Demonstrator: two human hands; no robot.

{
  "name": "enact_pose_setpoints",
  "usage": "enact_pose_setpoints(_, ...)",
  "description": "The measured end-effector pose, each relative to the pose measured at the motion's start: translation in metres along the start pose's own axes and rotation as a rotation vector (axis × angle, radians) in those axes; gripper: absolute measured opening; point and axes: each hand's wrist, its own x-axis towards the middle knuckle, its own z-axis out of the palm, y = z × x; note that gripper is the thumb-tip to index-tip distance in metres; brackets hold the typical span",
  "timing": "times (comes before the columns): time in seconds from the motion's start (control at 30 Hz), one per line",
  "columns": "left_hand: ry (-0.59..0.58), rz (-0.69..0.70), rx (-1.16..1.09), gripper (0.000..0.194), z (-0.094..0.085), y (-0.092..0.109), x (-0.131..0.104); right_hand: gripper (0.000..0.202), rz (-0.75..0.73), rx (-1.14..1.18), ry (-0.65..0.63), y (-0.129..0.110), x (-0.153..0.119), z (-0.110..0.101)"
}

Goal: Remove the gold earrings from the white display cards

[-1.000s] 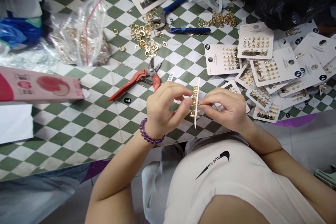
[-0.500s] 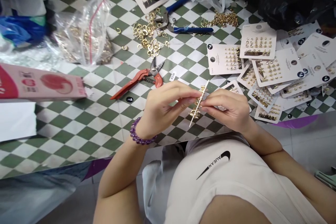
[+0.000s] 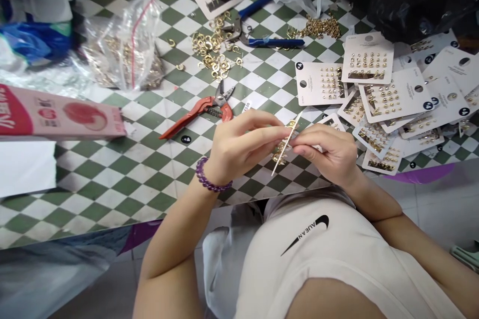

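Note:
A white earring card, seen nearly edge-on, is held between my two hands above the near part of the table. Gold earrings stand out from its left face. My left hand, with a purple bead bracelet at the wrist, is closed with its fingertips on the earring side. From the other side my right hand pinches at the card's right face; any small part between its fingertips is hidden. Red-handled pruning shears lie just beyond my left hand.
Filled earring cards are heaped at the right. Farther back lie loose gold hoops, blue-handled pliers and a pile of small gold pieces. A zip bag and a pink box are at the left.
My left hand has shifted slightly to the right, and its fingers have moved along the card. The card has tilted a little. My right hand stays at the card's right face.

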Motion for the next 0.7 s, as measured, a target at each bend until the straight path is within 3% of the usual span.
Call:
enact_pose_setpoints(0.07,0.002,0.018,0.034,0.017,0.0,0.0,-0.001,0.005,0.037,0.026,0.025,0.0,-0.001,0.0)
enact_pose_setpoints(0.27,0.04,0.011,0.093,0.011,0.003,0.005,0.002,0.029,0.283,0.184,0.135,0.002,-0.01,0.004)
enact_pose_setpoints(0.43,0.062,-0.014,0.048,0.005,0.005,0.013,0.005,0.02,0.453,0.42,0.153,0.008,-0.015,0.009)
enact_pose_setpoints(0.57,0.066,-0.057,0.023,0.008,0.005,0.015,0.006,0.012,0.484,0.489,0.111,0.008,-0.013,0.009)
enact_pose_setpoints(0.7,0.058,-0.103,0.01,0.005,0.005,0.014,0.006,0.006,0.38,0.38,0.119,0.004,-0.009,0.008)
